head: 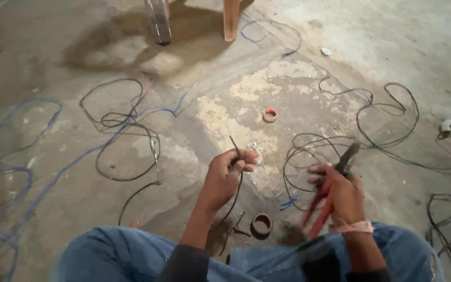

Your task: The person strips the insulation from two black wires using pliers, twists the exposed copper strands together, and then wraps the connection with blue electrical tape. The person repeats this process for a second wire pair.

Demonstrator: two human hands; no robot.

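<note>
Head view: you're sitting over a bare concrete floor point(105, 47), knees in blue jeans point(110, 256) at the bottom edge.
Left hand: your left hand point(225, 175) is up in front of you, fingers point(246, 159) pressed together around a short black wire point(234, 143).
Black wire: one end pokes up past your knuckles, the rest droops down under your palm toward your lap.
Right hand: your right hand point(340, 190) is blurry, fingers wrapped tight on a pair of red-handled pliers point(330, 193), dark nose tilted up and away from you.
Pliers vs wire: apart, not touching.
Floor near you: a brown tape roll point(261, 224) sits between your knees, a smaller tape roll point(270, 115) lies further out.
Loose cable: black loops point(387, 125) on the right, blue cable point(6, 172) on the left.
Far edge: a wooden leg point(230, 18) stands at the top.
</note>
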